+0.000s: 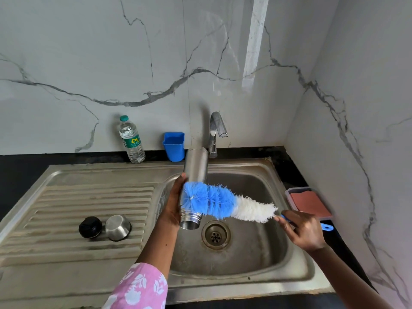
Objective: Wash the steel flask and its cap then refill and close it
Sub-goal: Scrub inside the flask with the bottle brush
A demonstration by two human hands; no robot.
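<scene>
Flask [195,166] over the sink [256,181], gripped round its body by the left hand [172,206]; long axis tilted, open mouth nearest the person; brush [223,202], handle clasped in the right hand [305,230], lies crosswise against its side, not yet aligned with the mouth.

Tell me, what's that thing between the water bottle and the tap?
A blue plastic cup stands at the wall between the water bottle and the tap, seen in the head view. The steel flask pokes up beside the tap too.
</scene>
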